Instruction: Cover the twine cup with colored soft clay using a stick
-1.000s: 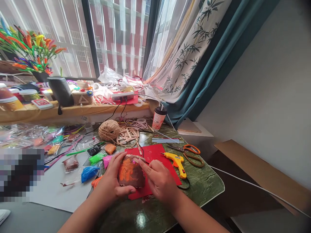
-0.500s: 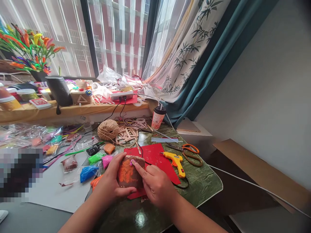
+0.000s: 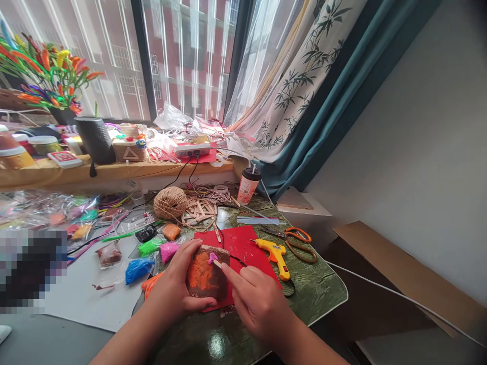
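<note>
My left hand (image 3: 178,286) is wrapped around a brown cup-shaped pot (image 3: 218,283), thumb low and fingers at the far side. The pot has a braided rim and a smeared orange clay patch (image 3: 199,274) on its side. Near the rim sits a small lump of pink clay (image 3: 212,258). In my right hand (image 3: 258,299) is a thin wooden stick (image 3: 217,263), pinched, its tip against the pink clay. Most of the stick is hidden by my fingers. Beneath the pot lies a red sheet (image 3: 243,248).
A yellow glue gun (image 3: 274,256) and orange-handled scissors (image 3: 300,243) lie to the right. Bagged clay, including blue (image 3: 137,272) and pink (image 3: 168,251), is at left. Farther back are a twine ball (image 3: 170,203), wooden sticks (image 3: 200,210) and a lidded cup (image 3: 248,186).
My right hand has drawn back slightly to the right, so the stick's tip now shows. The pink clay looks more spread and flattened. The pot has shifted slightly right.
</note>
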The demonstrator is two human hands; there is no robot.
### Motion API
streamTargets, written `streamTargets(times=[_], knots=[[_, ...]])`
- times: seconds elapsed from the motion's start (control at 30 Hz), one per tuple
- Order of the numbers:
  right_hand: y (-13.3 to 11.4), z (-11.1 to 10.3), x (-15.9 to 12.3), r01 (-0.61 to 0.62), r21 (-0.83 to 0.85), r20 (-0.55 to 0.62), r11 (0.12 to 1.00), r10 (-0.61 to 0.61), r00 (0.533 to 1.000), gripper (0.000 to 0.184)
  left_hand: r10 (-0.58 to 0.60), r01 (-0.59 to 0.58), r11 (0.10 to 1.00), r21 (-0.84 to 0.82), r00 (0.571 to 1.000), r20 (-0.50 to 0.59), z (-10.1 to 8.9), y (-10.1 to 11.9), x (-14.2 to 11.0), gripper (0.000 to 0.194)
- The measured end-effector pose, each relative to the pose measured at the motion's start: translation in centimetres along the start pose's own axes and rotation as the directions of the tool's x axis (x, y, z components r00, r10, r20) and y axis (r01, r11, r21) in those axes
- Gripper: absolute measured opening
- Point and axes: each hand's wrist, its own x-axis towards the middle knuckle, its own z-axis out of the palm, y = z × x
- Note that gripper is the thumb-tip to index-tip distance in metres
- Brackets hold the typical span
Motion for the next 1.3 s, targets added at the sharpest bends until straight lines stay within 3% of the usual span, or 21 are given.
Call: streamTargets(times=[0.2, 0.37, 0.47, 0.77, 0.93, 1.3], knots=[[0.6, -1.0, -0.4, 0.082, 0.000, 0.017, 0.997, -0.082, 0.997, 0.064, -0.081, 0.081, 0.996, -0.033, 0.996, -0.022, -0.3, 0.1, 0.2, 0.116], [0.7, -0.6, 0.0, -0.008, 0.055, -0.022, 0.998, 0.009, 1.000, 0.070, -0.010, 0.010, 1.000, 0.003, 1.000, -0.001, -0.2, -0.2, 0.0, 0.115], [0.5, 0.4, 0.9, -0.055, 0.091, 0.012, 0.994, 0.054, 0.998, 0.069, 0.035, -0.034, 0.998, 0.047, 0.999, -0.032, -0.1, -0.4, -0.2, 0.121], [0.4, 2.6, 1.4, -0.112, 0.239, 0.068, 0.965, 0.099, 0.993, 0.068, -0.053, 0.047, 0.986, 0.161, 0.998, 0.030, -0.5, 0.7, 0.1, 0.116], [0.7, 2.6, 1.2, -0.095, 0.261, 0.114, 0.961, 0.067, 0.991, 0.064, -0.069, 0.063, 0.986, 0.155, 0.997, 0.037, -0.6, 0.5, 0.1, 0.116], [0.5, 2.3, 0.6, -0.050, 0.261, 0.097, 0.964, 0.026, 0.995, 0.067, -0.034, 0.034, 0.977, 0.210, 0.999, 0.001, -0.4, 0.7, 0.2, 0.112]])
